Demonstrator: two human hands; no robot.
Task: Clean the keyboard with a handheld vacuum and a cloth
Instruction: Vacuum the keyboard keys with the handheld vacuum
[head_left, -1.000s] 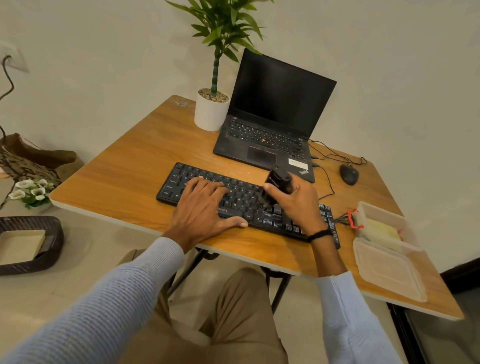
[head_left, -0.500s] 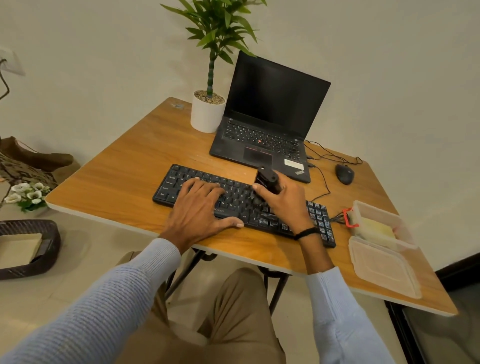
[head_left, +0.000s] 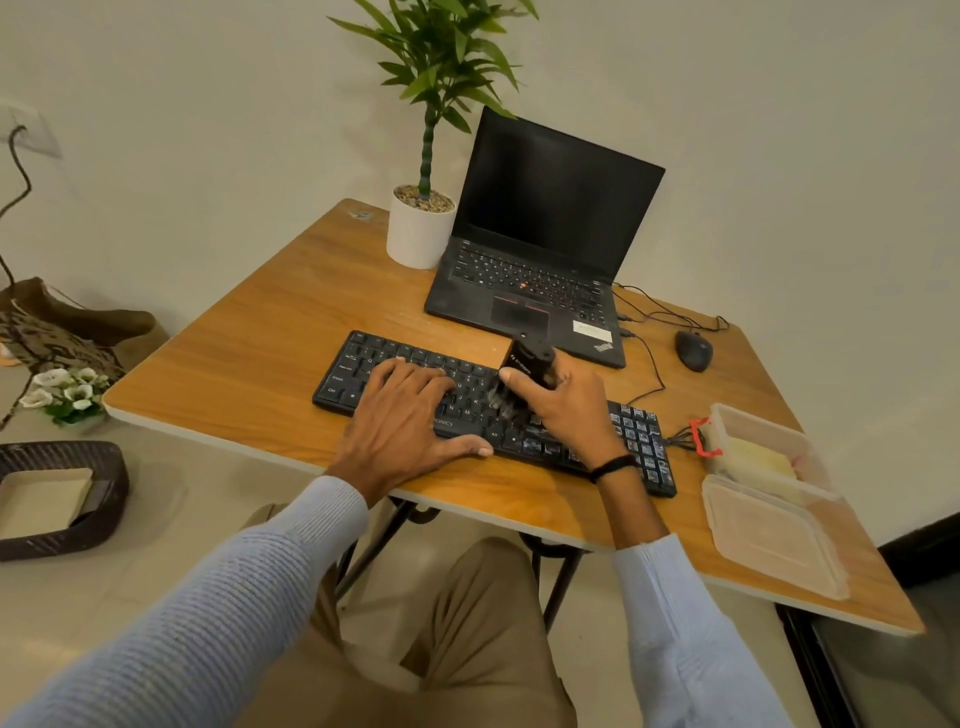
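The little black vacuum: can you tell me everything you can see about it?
The handheld vacuum is a small black stick with a squared top that bears pale lettering, too small to read. It looks like plastic. Dark, blurred bristles at its lower end seem to meet the keys near the middle of the black keyboard. It stands nearly upright. The right hand grips its body.

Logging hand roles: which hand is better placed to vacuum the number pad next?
Right. The right hand grips the handheld vacuum, brush on the keyboard, and lies nearer that end; the left hand rests flat on the other half, holding nothing.
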